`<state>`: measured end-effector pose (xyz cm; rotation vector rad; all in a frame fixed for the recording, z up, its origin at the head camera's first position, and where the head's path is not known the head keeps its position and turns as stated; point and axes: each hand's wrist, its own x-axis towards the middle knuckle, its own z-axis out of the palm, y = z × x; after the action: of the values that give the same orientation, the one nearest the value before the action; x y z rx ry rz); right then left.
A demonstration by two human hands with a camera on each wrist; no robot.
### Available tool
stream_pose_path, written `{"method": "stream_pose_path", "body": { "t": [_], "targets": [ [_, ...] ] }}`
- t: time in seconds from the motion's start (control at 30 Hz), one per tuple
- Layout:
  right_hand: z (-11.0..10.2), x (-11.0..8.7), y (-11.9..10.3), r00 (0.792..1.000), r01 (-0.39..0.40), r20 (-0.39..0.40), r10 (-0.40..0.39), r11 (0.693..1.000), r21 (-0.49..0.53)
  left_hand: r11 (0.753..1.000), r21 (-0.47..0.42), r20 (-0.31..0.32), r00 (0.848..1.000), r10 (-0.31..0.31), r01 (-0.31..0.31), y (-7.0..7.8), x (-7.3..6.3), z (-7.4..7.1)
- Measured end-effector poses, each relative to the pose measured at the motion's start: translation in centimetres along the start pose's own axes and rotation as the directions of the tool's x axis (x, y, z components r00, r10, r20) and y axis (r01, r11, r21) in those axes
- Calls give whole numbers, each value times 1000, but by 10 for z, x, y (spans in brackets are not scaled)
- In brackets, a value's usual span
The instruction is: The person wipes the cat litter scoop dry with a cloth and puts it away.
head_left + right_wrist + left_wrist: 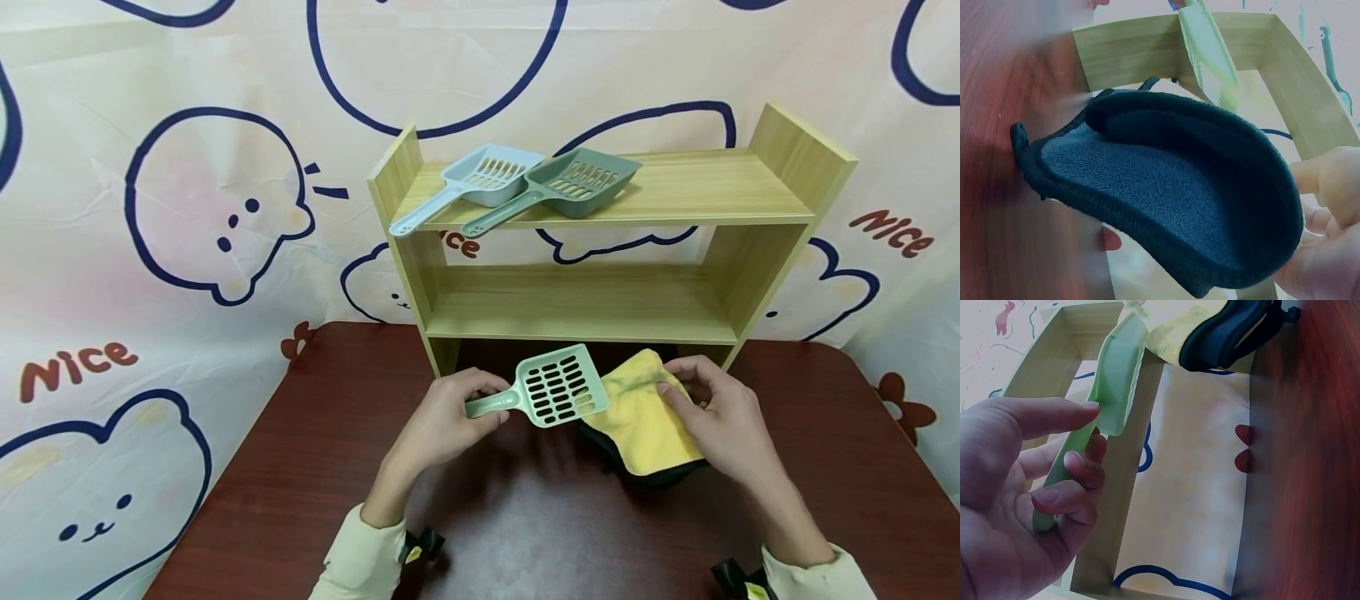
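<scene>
A pale green litter scoop (519, 397) with a slotted pan is gripped at its handle by my left hand (442, 421). In the left wrist view the thumb and fingers wrap that handle (1063, 464). My right hand (726, 421) pinches the upper right edge of a yellow cloth (651, 425) with a dark trim. The right wrist view shows the cloth's dark blue underside (1147, 169), bent into a hollow. Scoop and cloth hang side by side above the table, the pan's right edge meeting or overlapping the cloth; contact is unclear.
A wooden shelf unit (585, 300) stands behind the hands. On its top board lie a light blue scoop (480, 179) and a dark green scoop (570, 187), handles jutting past the front edge. Beneath is a dark red-brown table (300, 500); a patterned curtain (247, 50) hangs behind.
</scene>
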<state>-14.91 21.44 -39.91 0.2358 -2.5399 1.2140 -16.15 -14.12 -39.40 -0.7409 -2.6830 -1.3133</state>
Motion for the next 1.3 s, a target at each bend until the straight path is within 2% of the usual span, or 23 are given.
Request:
{"method": "stream_pose_path", "body": {
  "t": [0.57, 0.87, 1.17, 1.3],
  "targets": [
    [3, -1, -6, 996, -81, 54, 76, 992, 97, 1000, -18, 11, 1000, 1, 0, 2, 0, 2],
    [2, -1, -9, 995, -86, 54, 79, 986, 144, 1000, -16, 18, 1000, 14, -14, 3, 1, 3],
    [5, -3, -10, 989, -125, 114, 95, 949, 290, 999, -33, 37, 999, 22, -20, 3, 1, 5],
    [5, -3, -10, 989, -120, 124, 84, 942, 314, 999, -32, 37, 999, 23, -22, 3, 1, 5]
  ]
}}
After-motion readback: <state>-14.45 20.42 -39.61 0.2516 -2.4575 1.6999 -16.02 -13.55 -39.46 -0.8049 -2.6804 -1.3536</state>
